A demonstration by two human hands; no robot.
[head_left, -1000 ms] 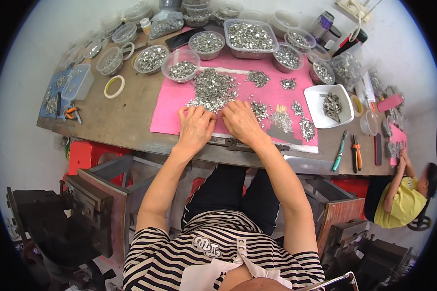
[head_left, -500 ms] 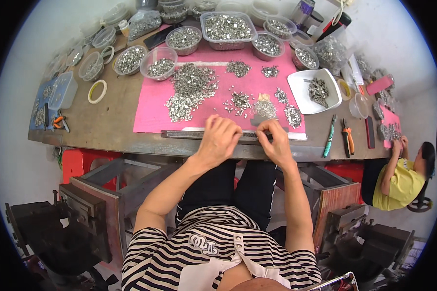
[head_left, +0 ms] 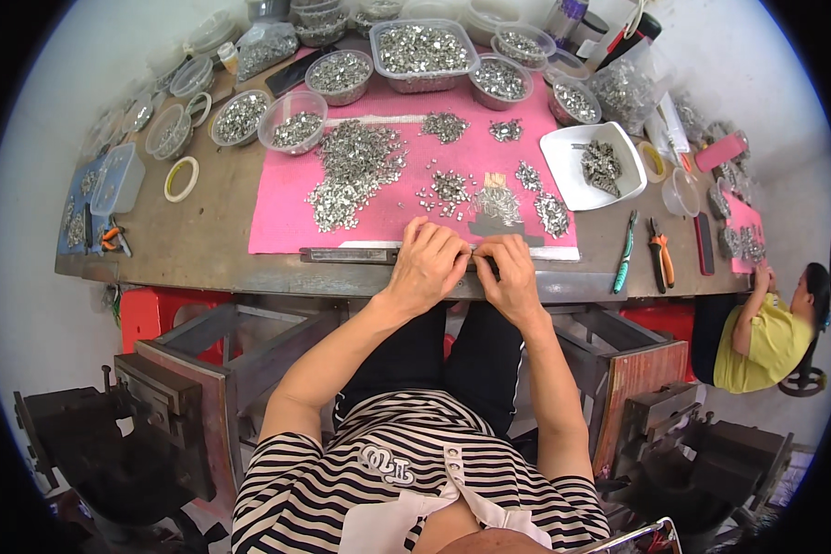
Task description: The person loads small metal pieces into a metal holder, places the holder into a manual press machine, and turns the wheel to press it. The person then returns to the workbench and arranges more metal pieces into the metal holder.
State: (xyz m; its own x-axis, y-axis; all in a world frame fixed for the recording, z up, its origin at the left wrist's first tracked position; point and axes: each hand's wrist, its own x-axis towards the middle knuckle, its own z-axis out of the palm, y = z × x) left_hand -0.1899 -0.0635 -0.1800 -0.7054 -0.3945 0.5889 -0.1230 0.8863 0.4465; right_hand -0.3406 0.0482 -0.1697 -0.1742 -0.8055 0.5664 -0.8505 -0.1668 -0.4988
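Observation:
Side by side at the table's front edge, my left hand point(head_left: 426, 265) and my right hand point(head_left: 508, 277) are closed with their fingertips nearly meeting. Whatever they pinch is too small and too covered to name. Both hands rest over a long, narrow dark metal bar point(head_left: 351, 255), whose left part sticks out beside my left hand. Just beyond them, on a pink mat point(head_left: 282, 203), lie small piles of shiny metal pieces point(head_left: 451, 187), thin silver pins point(head_left: 499, 205) and a flat dark grey strip point(head_left: 496, 230).
A big heap of metal bits point(head_left: 355, 166) covers the mat's left part. Tubs of bits point(head_left: 423, 55) line the back, with a white tray point(head_left: 619, 189) at right. Pliers point(head_left: 660, 257) and tweezers-like green tool point(head_left: 626, 254) lie right. A person in yellow point(head_left: 766, 342) works far right.
My hands have drawn closer together, the right one moving left and slightly down along the bar. The whole view has shifted a little.

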